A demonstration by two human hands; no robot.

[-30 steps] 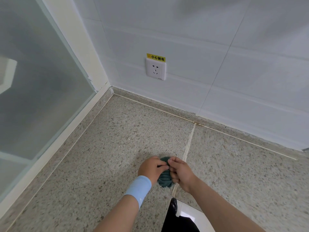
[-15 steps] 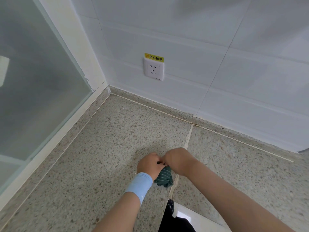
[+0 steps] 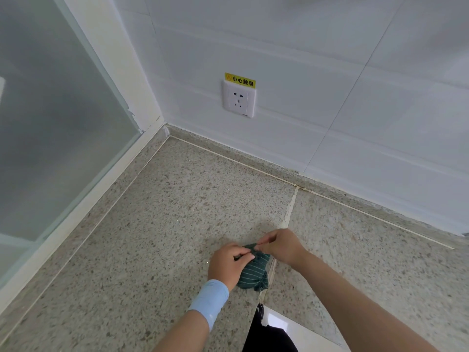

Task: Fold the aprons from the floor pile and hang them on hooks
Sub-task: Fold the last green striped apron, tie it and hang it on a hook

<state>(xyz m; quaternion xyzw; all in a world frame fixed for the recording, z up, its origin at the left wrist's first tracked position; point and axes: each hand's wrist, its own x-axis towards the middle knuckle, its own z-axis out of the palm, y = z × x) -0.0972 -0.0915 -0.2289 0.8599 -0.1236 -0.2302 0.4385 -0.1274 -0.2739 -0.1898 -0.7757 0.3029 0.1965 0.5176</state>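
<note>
A small bundle of dark green cloth with thin pale stripes, the apron [image 3: 253, 273], hangs bunched between both hands above the speckled stone surface [image 3: 162, 219]. My left hand [image 3: 229, 262], with a light blue band on its wrist, grips the bundle's left side. My right hand [image 3: 280, 246] pinches the top edge of the cloth with fingertips and thumb. Most of the apron is crumpled, so its straps and shape are hidden. No hooks are in view.
A white tiled wall [image 3: 330, 85] rises at the back with a white socket [image 3: 239, 101] under a yellow warning label. A frosted glass panel [image 3: 50, 123] in a white frame closes the left side. Dark clothing [image 3: 269, 334] shows at the bottom edge.
My right hand has shifted from over the bundle to its upper right edge, now pinching the cloth. The bundle has loosened slightly and hangs lower under my left hand.
</note>
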